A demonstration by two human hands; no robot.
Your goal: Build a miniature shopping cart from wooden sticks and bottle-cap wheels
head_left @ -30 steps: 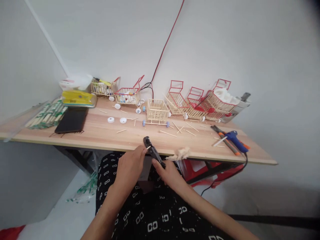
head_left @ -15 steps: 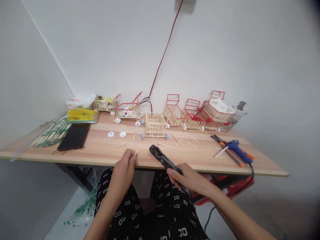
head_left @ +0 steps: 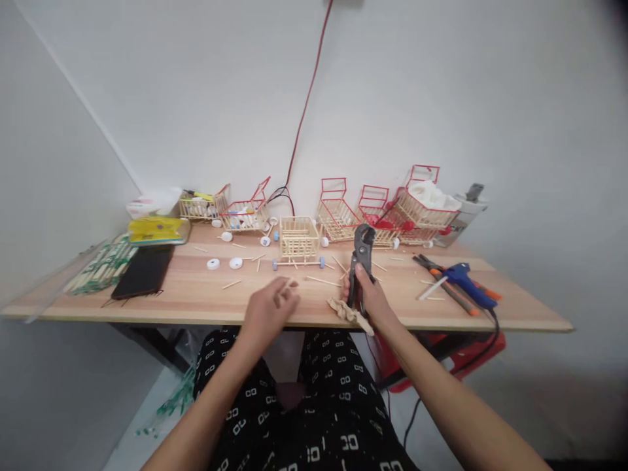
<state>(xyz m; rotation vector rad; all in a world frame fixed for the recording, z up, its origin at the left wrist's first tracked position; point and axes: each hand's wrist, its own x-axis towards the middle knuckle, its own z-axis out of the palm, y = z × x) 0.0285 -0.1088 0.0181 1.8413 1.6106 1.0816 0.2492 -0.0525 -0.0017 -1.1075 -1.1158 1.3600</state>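
Observation:
My right hand point(head_left: 369, 298) grips the handles of black cutting pliers point(head_left: 360, 254), whose jaws point up and away over the wooden table point(head_left: 196, 294). A crumpled bit of tan material point(head_left: 346, 311) lies at the table's front edge just left of that hand. My left hand point(head_left: 271, 307) hovers over the front edge with fingers curled in a pinch on a short wooden stick point(head_left: 284, 286). An unpainted stick cart with blue wheels point(head_left: 298, 242) stands behind my hands, with loose sticks scattered round it.
Several red-framed stick carts point(head_left: 387, 212) line the wall. A blue glue gun point(head_left: 466, 282) and orange-handled pliers point(head_left: 444, 280) lie at right. A black phone point(head_left: 143, 271), stick packets point(head_left: 101, 267), yellow pack point(head_left: 157, 229) and white wheels point(head_left: 224, 263) lie at left. A red cable point(head_left: 307, 104) runs up the wall.
My right hand lifted the pliers from below the table edge up over the table, jaws now upright. My left hand moved forward onto the table with the stick.

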